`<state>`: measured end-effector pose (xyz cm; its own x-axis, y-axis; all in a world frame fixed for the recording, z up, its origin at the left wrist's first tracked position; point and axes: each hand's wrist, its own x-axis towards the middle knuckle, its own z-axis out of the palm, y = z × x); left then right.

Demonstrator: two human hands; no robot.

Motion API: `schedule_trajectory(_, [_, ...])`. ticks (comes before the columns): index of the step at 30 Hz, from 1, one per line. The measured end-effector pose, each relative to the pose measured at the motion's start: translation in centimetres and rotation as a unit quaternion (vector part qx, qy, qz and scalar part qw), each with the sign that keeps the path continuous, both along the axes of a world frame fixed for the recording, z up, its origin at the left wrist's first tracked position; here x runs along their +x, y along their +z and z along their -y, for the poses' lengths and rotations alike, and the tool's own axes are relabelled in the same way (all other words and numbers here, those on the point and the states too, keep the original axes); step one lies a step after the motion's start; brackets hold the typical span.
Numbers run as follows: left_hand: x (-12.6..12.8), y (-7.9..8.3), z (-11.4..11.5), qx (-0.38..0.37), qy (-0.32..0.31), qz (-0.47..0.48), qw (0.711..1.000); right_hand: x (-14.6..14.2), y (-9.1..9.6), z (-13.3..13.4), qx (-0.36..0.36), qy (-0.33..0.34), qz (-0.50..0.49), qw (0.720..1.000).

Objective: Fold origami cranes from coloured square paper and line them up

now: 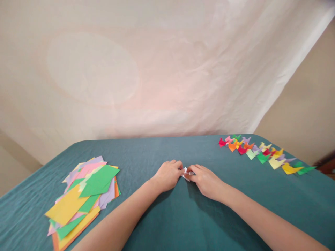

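Both my hands rest on the teal tablecloth (pixel 183 219) near the table's middle, meeting over a small white folded paper (pixel 186 172). My left hand (pixel 169 175) curls its fingers onto the paper's left side. From the right, my right hand (pixel 205 180) pinches the same piece with fingers pressed together. Most of the paper is hidden under the fingers.
A loose stack of coloured paper squares (pixel 83 195), green, yellow, pink, lilac and orange, lies at the front left. Several small folded paper figures (pixel 261 153) in mixed colours sit in a row at the far right. A pale cloth backdrop (pixel 146 69) hangs behind the table.
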<state>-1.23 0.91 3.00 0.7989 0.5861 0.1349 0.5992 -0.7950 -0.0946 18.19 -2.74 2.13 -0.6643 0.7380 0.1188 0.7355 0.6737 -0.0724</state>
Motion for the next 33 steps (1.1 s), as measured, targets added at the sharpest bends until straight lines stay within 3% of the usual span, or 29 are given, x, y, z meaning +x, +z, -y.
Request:
schedule_trajectory(13, [0.0,0.2,-0.1,0.003,0.009,-0.024,1.0,0.5,1.3,1.1,-0.043,-0.005,-0.012,0.999])
schedule_trajectory(24, [0.7,0.5,0.8,0.018,0.009,-0.036,0.999,0.6,1.2,1.6,-0.037,-0.011,0.0,0.999])
schedule_trajectory(33, [0.9,0.0,0.7,0.02,-0.001,-0.042,0.999,1.1,1.6,1.1,-0.078,-0.006,-0.03,0.997])
